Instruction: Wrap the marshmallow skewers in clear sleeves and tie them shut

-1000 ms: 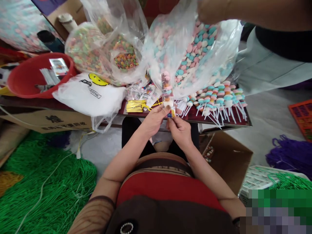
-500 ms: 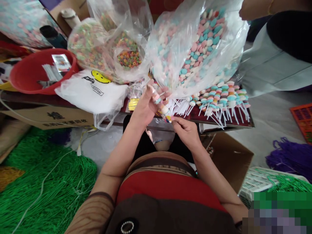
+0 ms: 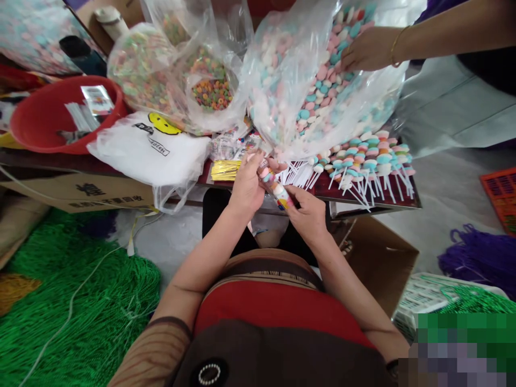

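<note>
Between my hands is a candy skewer (image 3: pixel 277 188) with pink, blue and white pieces inside a clear printed wrapper. My left hand (image 3: pixel 250 185) is closed round its upper end. My right hand (image 3: pixel 307 212) pinches the lower end, where the wrapper shows yellow and red print. Just left of my left hand lies a bundle of yellow twist ties (image 3: pixel 226 170), with printed clear wrappers (image 3: pixel 226 146) behind it. To the right, white sticks (image 3: pixel 296 174) lie in a bunch beside a pile of candy skewers (image 3: pixel 368 156).
Large clear bags of pastel candies (image 3: pixel 278 75) and ring-shaped candies (image 3: pixel 212 94) stand behind. Another person's hand (image 3: pixel 365 49) reaches into the pastel candies. A red basin (image 3: pixel 44 121) and white plastic bag (image 3: pixel 161 153) sit left. An open cardboard box (image 3: pixel 374 263) stands below right.
My hands have come lower, and the left has closed further round the wrapped skewer. The other person's hand has moved left and down into the candy bag.
</note>
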Demonstrator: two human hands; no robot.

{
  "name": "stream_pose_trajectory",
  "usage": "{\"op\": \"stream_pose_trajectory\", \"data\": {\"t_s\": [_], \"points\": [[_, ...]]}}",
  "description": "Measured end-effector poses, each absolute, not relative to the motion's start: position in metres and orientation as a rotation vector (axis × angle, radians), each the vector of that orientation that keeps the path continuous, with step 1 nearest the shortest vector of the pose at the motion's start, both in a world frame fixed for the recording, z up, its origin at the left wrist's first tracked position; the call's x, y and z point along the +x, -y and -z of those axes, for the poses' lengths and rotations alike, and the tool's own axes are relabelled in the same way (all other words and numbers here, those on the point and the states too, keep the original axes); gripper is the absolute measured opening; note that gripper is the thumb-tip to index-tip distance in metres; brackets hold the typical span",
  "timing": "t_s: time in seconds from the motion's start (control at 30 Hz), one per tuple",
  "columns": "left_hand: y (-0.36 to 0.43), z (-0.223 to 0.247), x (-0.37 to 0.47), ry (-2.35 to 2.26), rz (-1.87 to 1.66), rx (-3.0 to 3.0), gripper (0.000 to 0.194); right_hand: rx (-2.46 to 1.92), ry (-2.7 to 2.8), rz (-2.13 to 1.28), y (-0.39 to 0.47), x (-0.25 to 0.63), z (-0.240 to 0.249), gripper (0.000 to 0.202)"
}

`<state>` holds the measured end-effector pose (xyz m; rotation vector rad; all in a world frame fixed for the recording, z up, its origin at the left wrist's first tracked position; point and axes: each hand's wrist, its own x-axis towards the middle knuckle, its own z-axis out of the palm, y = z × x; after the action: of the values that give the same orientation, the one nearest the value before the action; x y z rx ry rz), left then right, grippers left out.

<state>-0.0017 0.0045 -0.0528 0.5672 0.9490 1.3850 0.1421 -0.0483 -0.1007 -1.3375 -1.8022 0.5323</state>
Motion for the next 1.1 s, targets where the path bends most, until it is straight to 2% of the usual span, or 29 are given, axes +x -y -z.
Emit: {"op": "stream_pose_trajectory", "data": {"t_s": [0.3,0.4,0.53,0.7,0.9,1.0,1.1], "points": [[0.001,0.058,0.003,-0.920,-1.319,0.603,0.032,-1.412,1.802,-0.561,0.043,0.136,0.092,0.014],[-0.001,0.057,0.000,-0.936,-1.332,0.596,0.032,-1.387,1.819,-0.627,0.043,0.132,0.089,0.015],[-0.004,0.057,-0.005,-0.927,-1.372,0.612,0.026,-1.272,1.835,-0.835,0.045,0.136,0.082,0.028],[0.000,0.058,-0.001,-0.942,-1.324,0.635,0.025,-1.311,1.828,-0.733,0.048,0.137,0.086,0.030],[0.008,0.064,0.006,-0.920,-1.327,0.626,0.022,-1.387,1.712,-0.611,0.045,0.125,0.104,0.024],[0.007,0.068,0.007,-0.927,-1.389,0.608,0.015,-1.413,1.605,-0.742,0.042,0.121,0.104,0.022],[-0.001,0.071,0.002,-0.982,-1.472,0.579,0.015,-1.361,1.558,-1.036,0.045,0.124,0.097,0.025]]}}
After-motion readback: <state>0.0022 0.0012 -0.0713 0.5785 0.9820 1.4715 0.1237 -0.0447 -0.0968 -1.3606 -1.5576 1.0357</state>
